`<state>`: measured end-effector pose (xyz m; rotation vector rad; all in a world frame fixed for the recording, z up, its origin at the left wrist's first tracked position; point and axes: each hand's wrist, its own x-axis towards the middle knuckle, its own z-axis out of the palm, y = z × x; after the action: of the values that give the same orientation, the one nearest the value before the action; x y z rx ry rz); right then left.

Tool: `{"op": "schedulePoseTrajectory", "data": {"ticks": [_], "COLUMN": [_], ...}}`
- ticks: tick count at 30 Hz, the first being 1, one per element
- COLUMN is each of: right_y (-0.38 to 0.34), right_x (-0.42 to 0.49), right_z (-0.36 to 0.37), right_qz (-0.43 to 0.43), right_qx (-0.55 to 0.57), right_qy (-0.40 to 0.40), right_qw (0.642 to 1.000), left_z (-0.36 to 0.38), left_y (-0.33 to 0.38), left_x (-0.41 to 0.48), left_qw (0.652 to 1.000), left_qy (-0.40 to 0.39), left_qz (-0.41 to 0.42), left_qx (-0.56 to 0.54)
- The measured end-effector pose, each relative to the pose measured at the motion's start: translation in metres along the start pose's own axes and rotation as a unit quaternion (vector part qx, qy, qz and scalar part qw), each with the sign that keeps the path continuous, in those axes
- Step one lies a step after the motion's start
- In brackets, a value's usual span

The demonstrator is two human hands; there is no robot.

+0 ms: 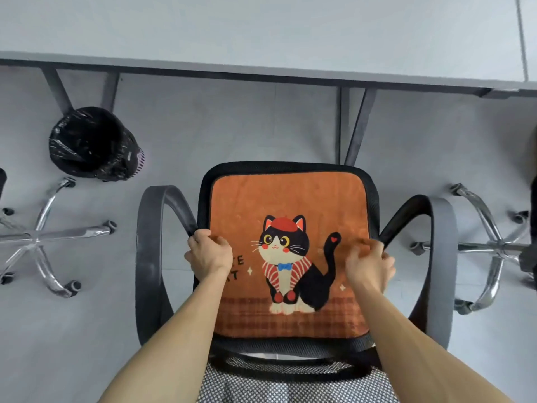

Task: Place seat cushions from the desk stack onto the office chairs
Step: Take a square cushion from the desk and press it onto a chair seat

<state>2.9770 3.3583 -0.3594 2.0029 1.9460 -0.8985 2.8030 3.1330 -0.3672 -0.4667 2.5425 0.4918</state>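
Grey floor (261, 120) is being viewed from above, with a pale grey bench (261, 30) stretching across the top of the view on dark legs. Below its near edge, a black office chair (202, 187) is being faced from behind its mesh backrest (290, 369). Its seat is being covered almost wholly by the orange cushion (290, 196), which is lying flat with only a narrow black rim of seat showing around it. A black-and-white cat in a red hat is being displayed on the cushion's top face, with partly hidden lettering beside it.

The cushion's left edge is being clasped by the left hand (209, 254). Its grip is being applied fully, with the fingers curled around the fabric just beside the left armrest (151, 257). The right hand (370, 264) is being held at the cushion's right edge, near the right armrest (438, 257), with its fingers bent down onto the fabric. That hand is being smeared by blur, so whether its grip is closed on the cloth cannot be told. Both forearms are being stretched forward over the backrest.

Under the bench at the left, a bin (90, 144) lined with a black bag is standing on the floor. A chrome star base (37, 237) is being glimpsed at the far left and a second chrome star base (491, 245) at the far right.
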Motion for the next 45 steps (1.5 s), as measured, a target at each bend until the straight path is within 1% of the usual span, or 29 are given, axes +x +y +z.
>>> {"op": "schedulePoseTrajectory", "data": {"ticks": [4,7,11,16,19,27,31,34,38,45], "right_y": [0.002,0.002,0.001,0.004,0.001,-0.002,0.0,0.002,0.003,0.003], "right_x": [0.007,0.005,0.007,0.019,0.024,0.025,0.023,0.022,0.022,0.022], "right_z": [-0.007,-0.002,0.002,-0.005,-0.007,-0.006,-0.005,-0.003,-0.001,0.0], "right_qz": [0.007,0.024,0.045,0.085,0.087,0.088,0.092,0.094,0.099,0.09], "right_qx": [0.003,0.034,0.052,0.077,0.085,0.086,0.099,0.108,0.11,0.106], "right_qy": [0.002,0.025,0.034,0.021,0.019,0.021,0.027,0.036,0.043,0.048], "right_qw": [1.0,0.999,0.997,0.993,0.992,0.992,0.99,0.989,0.988,0.989], "left_z": [-0.002,0.004,0.003,-0.003,-0.005,-0.007,-0.005,-0.006,-0.006,-0.006], "left_y": [-0.009,-0.009,-0.003,-0.002,0.002,0.004,0.003,0.005,0.006,0.012], "left_x": [0.007,0.002,0.004,0.007,0.008,0.014,0.014,0.015,0.018,0.022], "left_qw": [1.0,0.999,0.995,0.994,0.991,0.993,0.995,0.995,0.996,0.997], "left_qy": [0.01,0.026,0.042,0.041,0.055,0.082,0.084,0.081,0.083,0.069], "left_qz": [-0.001,-0.023,-0.054,-0.064,-0.077,-0.058,-0.041,-0.038,-0.006,-0.018], "left_qx": [0.011,-0.028,-0.066,-0.072,-0.09,-0.065,-0.036,-0.036,-0.018,0.003]}}
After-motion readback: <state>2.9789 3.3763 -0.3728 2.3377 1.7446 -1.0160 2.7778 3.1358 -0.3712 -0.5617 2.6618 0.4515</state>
